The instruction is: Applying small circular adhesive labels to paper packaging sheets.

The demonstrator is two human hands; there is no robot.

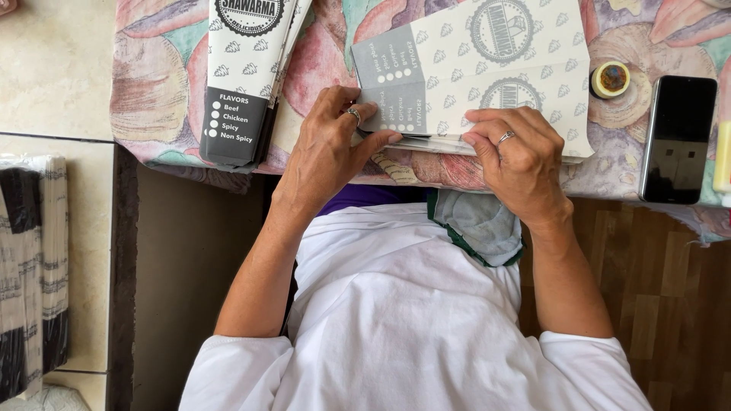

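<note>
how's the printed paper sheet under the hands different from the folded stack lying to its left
The sheet lies opened flat and wide; the folded stack is narrow and long. The left hand and right hand press the sheet's near edge; nothing touches the stack. Both are white with grey patterning and a dark panel.

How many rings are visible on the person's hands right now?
2. One ring sits on a finger of the left hand, above the folded printed paper sheet; one on a finger of the right hand. Fingers curled under the sheet's edge may hide others.
</note>
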